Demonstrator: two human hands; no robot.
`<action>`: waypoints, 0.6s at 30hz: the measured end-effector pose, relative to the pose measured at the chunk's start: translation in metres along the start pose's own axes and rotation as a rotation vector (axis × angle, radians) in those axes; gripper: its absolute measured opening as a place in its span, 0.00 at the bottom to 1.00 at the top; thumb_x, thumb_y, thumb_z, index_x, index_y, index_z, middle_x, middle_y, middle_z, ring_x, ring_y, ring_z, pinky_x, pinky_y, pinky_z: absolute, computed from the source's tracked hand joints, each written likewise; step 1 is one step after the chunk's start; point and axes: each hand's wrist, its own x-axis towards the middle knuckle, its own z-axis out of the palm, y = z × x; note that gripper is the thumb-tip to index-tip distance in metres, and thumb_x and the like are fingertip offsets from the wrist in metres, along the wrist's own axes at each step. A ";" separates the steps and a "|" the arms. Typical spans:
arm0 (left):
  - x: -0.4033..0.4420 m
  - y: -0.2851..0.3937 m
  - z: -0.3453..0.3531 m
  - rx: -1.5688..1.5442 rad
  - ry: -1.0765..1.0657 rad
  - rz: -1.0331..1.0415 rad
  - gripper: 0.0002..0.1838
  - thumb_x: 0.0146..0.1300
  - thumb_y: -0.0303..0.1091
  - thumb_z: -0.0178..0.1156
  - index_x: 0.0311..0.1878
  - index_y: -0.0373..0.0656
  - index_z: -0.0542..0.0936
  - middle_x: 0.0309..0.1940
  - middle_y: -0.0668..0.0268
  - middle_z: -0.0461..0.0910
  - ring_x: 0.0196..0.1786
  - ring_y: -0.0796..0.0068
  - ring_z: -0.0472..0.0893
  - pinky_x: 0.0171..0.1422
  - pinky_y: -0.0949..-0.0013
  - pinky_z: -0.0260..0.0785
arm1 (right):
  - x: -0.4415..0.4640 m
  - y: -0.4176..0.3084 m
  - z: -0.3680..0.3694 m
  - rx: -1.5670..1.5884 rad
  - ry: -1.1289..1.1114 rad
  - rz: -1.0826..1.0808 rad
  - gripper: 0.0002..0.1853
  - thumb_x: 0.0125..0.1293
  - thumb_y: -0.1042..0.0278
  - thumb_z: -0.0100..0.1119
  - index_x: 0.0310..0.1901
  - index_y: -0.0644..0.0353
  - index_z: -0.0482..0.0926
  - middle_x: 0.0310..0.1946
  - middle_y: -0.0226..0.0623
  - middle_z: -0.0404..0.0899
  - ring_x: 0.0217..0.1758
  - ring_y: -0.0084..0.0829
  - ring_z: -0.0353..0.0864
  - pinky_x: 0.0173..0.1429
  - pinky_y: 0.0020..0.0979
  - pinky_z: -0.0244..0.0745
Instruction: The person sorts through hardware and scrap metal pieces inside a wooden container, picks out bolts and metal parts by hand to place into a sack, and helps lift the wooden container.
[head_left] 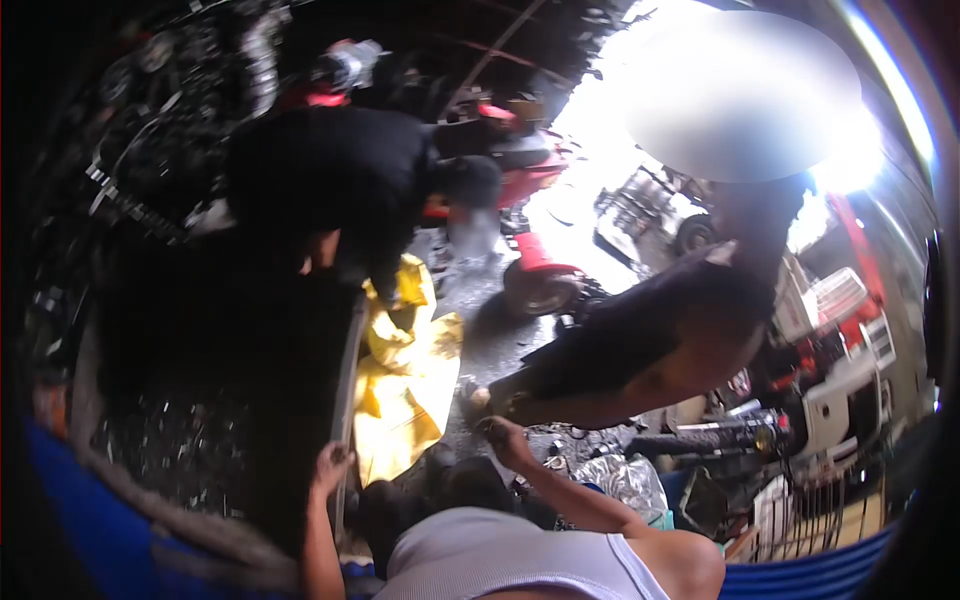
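My left hand (335, 462) is at the lower left, its fingers curled beside the long pale rim (347, 385); what they hold, if anything, is too small to tell. My right hand (507, 440) has its fingers bent together near a co-worker's hand (480, 400), around something dark and unclear. Between and beyond my hands lies a crumpled yellow sack (405, 385), bright in the light. A person in dark clothes (330, 170) bends over its far end, with an arm reaching down to it.
A second person (690, 320) leans in from the right. A red machine with a wheel (545, 275) stands beyond the sack. Dark metal parts (180, 450) lie at the left. Crumpled clear plastic (625, 485), a wire rack (810, 515) and blue corrugated edging (820, 570) are at the lower right.
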 end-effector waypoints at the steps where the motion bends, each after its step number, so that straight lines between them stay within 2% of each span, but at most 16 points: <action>1: 0.000 0.008 -0.012 0.030 0.037 0.042 0.20 0.51 0.40 0.66 0.45 0.40 0.76 0.35 0.63 0.78 0.40 0.72 0.77 0.46 0.68 0.70 | 0.006 -0.002 0.007 -0.142 0.041 -0.084 0.09 0.56 0.82 0.51 0.38 0.63 0.78 0.31 0.40 0.78 0.37 0.32 0.78 0.44 0.28 0.72; 2: 0.009 -0.013 -0.022 0.019 0.032 0.044 0.20 0.51 0.39 0.66 0.45 0.40 0.76 0.34 0.64 0.78 0.39 0.73 0.77 0.45 0.68 0.70 | 0.015 0.006 0.014 -0.209 -0.003 -0.133 0.08 0.58 0.77 0.49 0.37 0.63 0.78 0.31 0.44 0.78 0.36 0.37 0.79 0.43 0.32 0.72; 4: -0.004 0.020 -0.045 -0.016 0.127 0.038 0.18 0.54 0.37 0.64 0.46 0.40 0.75 0.33 0.64 0.78 0.38 0.74 0.77 0.45 0.70 0.70 | 0.036 -0.013 0.027 -0.273 -0.077 -0.340 0.08 0.59 0.74 0.48 0.36 0.63 0.78 0.30 0.45 0.78 0.36 0.37 0.79 0.41 0.33 0.72; 6: -0.016 0.021 -0.058 -0.118 0.283 0.051 0.18 0.55 0.36 0.63 0.47 0.39 0.74 0.34 0.64 0.77 0.37 0.75 0.76 0.44 0.71 0.69 | 0.064 -0.033 0.037 -0.265 -0.205 -0.268 0.08 0.58 0.76 0.48 0.36 0.63 0.78 0.28 0.46 0.77 0.34 0.37 0.78 0.38 0.35 0.71; 7: -0.028 0.017 -0.060 -0.151 0.370 0.032 0.18 0.56 0.36 0.63 0.47 0.39 0.74 0.34 0.65 0.77 0.37 0.75 0.76 0.44 0.71 0.69 | 0.079 -0.044 0.042 -0.262 -0.190 -0.256 0.09 0.57 0.78 0.48 0.36 0.62 0.79 0.24 0.46 0.76 0.31 0.37 0.77 0.37 0.37 0.70; 8: -0.041 0.014 -0.059 -0.183 0.453 0.017 0.18 0.57 0.36 0.63 0.47 0.39 0.74 0.34 0.65 0.77 0.37 0.76 0.76 0.43 0.72 0.69 | 0.097 -0.046 0.049 -0.187 -0.128 -0.293 0.09 0.56 0.79 0.50 0.36 0.62 0.79 0.28 0.46 0.77 0.35 0.39 0.76 0.39 0.37 0.70; 9: -0.052 0.009 -0.058 -0.216 0.534 0.006 0.18 0.57 0.36 0.62 0.48 0.39 0.74 0.34 0.66 0.77 0.36 0.76 0.76 0.43 0.72 0.69 | 0.115 -0.047 0.052 -0.210 -0.038 -0.418 0.10 0.58 0.75 0.49 0.39 0.63 0.79 0.42 0.50 0.75 0.46 0.46 0.74 0.48 0.38 0.69; 10: -0.062 -0.008 -0.054 -0.230 0.565 -0.036 0.16 0.58 0.36 0.62 0.47 0.39 0.74 0.33 0.66 0.77 0.36 0.77 0.76 0.42 0.72 0.69 | 0.131 -0.056 0.052 -0.224 0.033 -0.451 0.12 0.59 0.74 0.49 0.42 0.62 0.79 0.47 0.51 0.71 0.50 0.48 0.71 0.52 0.39 0.68; 11: -0.074 -0.038 -0.047 -0.244 0.594 -0.079 0.15 0.58 0.36 0.62 0.46 0.40 0.74 0.32 0.67 0.76 0.35 0.77 0.75 0.40 0.72 0.68 | 0.147 -0.062 0.053 -0.292 0.128 -0.427 0.13 0.60 0.72 0.51 0.46 0.61 0.79 0.47 0.52 0.71 0.49 0.50 0.71 0.52 0.38 0.68; 12: -0.091 -0.068 -0.036 -0.257 0.618 -0.130 0.14 0.59 0.36 0.62 0.45 0.40 0.75 0.32 0.68 0.76 0.34 0.78 0.75 0.39 0.73 0.68 | 0.165 -0.070 0.050 -0.215 0.168 -0.493 0.14 0.62 0.69 0.51 0.47 0.60 0.79 0.46 0.53 0.71 0.48 0.49 0.73 0.50 0.38 0.69; 13: -0.111 -0.092 -0.023 -0.347 0.636 -0.209 0.13 0.58 0.35 0.62 0.44 0.41 0.75 0.31 0.69 0.76 0.32 0.78 0.74 0.37 0.73 0.67 | 0.182 -0.068 0.051 -0.256 0.167 -0.284 0.14 0.63 0.66 0.51 0.47 0.60 0.78 0.38 0.52 0.74 0.42 0.49 0.75 0.47 0.39 0.70; 14: -0.128 -0.104 -0.013 -0.437 0.658 -0.278 0.12 0.58 0.34 0.63 0.42 0.42 0.75 0.29 0.70 0.75 0.31 0.79 0.74 0.35 0.74 0.66 | 0.199 -0.064 0.050 -0.085 0.123 -0.325 0.13 0.62 0.63 0.52 0.45 0.59 0.79 0.25 0.42 0.75 0.31 0.41 0.78 0.38 0.35 0.72; 16: -0.163 -0.104 0.011 -0.532 0.690 -0.416 0.12 0.58 0.39 0.62 0.40 0.43 0.76 0.28 0.71 0.75 0.29 0.80 0.72 0.34 0.73 0.64 | 0.233 -0.040 0.057 0.208 0.036 0.068 0.10 0.61 0.63 0.53 0.38 0.59 0.78 0.18 0.30 0.72 0.21 0.29 0.74 0.28 0.29 0.70; 17: -0.183 -0.138 0.029 -0.557 0.717 -0.460 0.14 0.59 0.43 0.60 0.40 0.43 0.76 0.28 0.71 0.75 0.29 0.80 0.72 0.35 0.72 0.65 | 0.255 -0.008 0.064 0.181 -0.005 0.101 0.08 0.59 0.64 0.54 0.36 0.59 0.76 0.19 0.29 0.72 0.19 0.25 0.72 0.26 0.26 0.68; 18: -0.192 -0.166 0.040 -0.585 0.745 -0.501 0.16 0.61 0.47 0.58 0.41 0.44 0.76 0.28 0.71 0.75 0.29 0.79 0.72 0.36 0.71 0.65 | 0.259 -0.008 0.063 0.202 -0.013 0.144 0.07 0.57 0.66 0.56 0.34 0.59 0.75 0.19 0.27 0.71 0.18 0.23 0.70 0.25 0.25 0.67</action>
